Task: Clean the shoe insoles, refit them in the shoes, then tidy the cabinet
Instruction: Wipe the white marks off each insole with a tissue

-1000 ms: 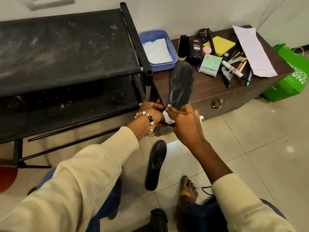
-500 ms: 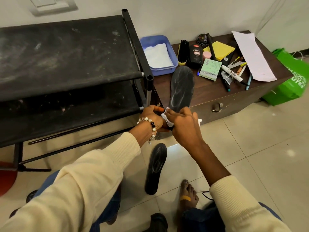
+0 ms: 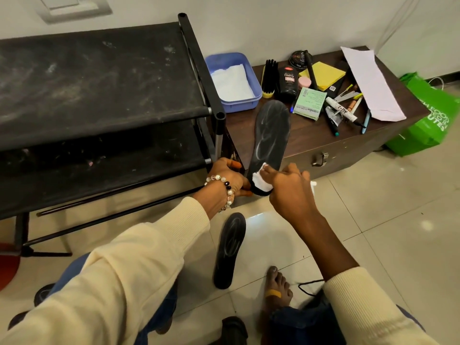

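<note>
I hold a black insole (image 3: 272, 131) with pale streaks, its toe end pointing away over the brown cabinet (image 3: 308, 143). My left hand (image 3: 227, 176), wearing a bead bracelet, grips the insole's heel end from the left. My right hand (image 3: 291, 188) pinches a white tissue (image 3: 260, 182) and presses it on the insole near the heel. A second black insole (image 3: 230, 249) lies flat on the floor tiles below my hands.
A black two-shelf rack (image 3: 99, 95) stands at left. On the cabinet sit a blue tray (image 3: 254, 83) with white paper, a shoe brush (image 3: 270, 77), a polish bottle (image 3: 288, 82), yellow notes, pens and a white sheet. A green bag (image 3: 425, 115) stands at right. My bare foot (image 3: 276, 285) rests on the floor.
My right hand with the tissue has slid a little along the heel part of the insole. The left hand keeps its grip. The view has tilted slightly.
</note>
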The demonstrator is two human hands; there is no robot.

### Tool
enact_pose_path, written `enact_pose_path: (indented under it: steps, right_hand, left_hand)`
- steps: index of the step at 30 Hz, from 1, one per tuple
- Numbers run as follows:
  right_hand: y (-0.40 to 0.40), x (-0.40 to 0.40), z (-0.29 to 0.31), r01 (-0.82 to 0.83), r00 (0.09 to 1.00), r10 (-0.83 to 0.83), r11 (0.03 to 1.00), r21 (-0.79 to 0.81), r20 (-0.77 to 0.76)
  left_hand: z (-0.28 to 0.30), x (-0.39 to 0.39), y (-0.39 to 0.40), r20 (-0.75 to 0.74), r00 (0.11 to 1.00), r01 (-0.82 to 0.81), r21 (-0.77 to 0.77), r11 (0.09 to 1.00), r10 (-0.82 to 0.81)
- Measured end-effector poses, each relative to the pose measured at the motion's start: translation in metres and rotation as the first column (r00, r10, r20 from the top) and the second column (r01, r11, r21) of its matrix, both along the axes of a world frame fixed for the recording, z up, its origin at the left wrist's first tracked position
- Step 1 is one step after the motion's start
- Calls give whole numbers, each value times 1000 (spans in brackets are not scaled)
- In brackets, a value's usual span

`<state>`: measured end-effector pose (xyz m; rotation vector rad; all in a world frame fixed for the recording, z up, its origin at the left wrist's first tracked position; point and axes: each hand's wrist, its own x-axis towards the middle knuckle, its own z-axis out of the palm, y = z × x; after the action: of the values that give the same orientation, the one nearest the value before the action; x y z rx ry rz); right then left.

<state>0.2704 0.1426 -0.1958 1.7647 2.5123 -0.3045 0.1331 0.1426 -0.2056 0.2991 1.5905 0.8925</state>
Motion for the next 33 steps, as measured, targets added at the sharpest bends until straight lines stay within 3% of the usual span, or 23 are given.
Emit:
enact_pose_path:
  steps: [5,9,12,14,19,22,24,29,31,33]
  right_hand:
    - [7,33,-9,-287,945,301,951,-114,128]
    - [16,61,-3,-123,984,123,992,-9,125]
    - [20,56,7,73,990,-56,990,124,-133]
    - [20,48,6,77,969,-48,991,113,-241]
    - [8,32,-8,-281,955,282,960,-24,92]
    - [9,40,-3,-408,896,411,911,-50,167]
    - [13,50,-5,-403,901,399,915,-9,173]
    - [17,41,-13,-143,977,126,985,97,170]
    - [15,35,-18,-134,984,122,987,93,126]
    - [11,29,-20,-221,975,219,973,62,32]
  left_hand:
    - [4,1,1,48,999,-2,-8,1000,2]
    - [5,0,1,66,998,7,-8,1000,-7]
    - [4,0,0,44,998,34,-3,999,-34]
    - [4,-1,0,38,998,40,-2,999,-40]
    - [6,-1,3,57,998,15,-17,1000,-14]
    - [7,0,2,57,998,21,-22,1000,-20]
    - [7,-1,0,35,998,43,-13,999,-43]
    - [9,-4,0,-48,995,90,39,995,-88]
    - [8,-4,-1,-104,987,131,39,991,-126]
    - [5,-3,-2,-140,978,164,33,986,-158]
